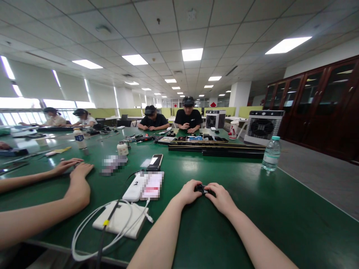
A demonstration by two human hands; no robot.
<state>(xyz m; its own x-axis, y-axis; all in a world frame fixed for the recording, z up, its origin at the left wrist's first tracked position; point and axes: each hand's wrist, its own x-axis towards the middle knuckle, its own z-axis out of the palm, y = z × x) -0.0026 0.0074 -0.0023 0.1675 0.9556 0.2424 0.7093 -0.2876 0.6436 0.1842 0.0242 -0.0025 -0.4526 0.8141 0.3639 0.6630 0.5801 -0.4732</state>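
Observation:
A small black part [201, 189] is held between my two hands, just above or on the green table [238, 224]. My left hand [191, 191] grips its left side with curled fingers. From the other side, the thumb and fingers of my right hand [220, 197] close on its right end. The part's exact kind is too small to make out, and my fingertips cover its ends. To the left of my hands lie a phone [152, 185] with a blurred screen and a white power bank [134, 186] marked "2".
A white flat box [122, 218] lies under a looped white cable [75, 239]. A water bottle [271, 154] stands at the right edge. Long dark metal profiles [232, 152] lie across the back. At left, a co-worker's hands [80, 170] rest on the table; other people sit opposite.

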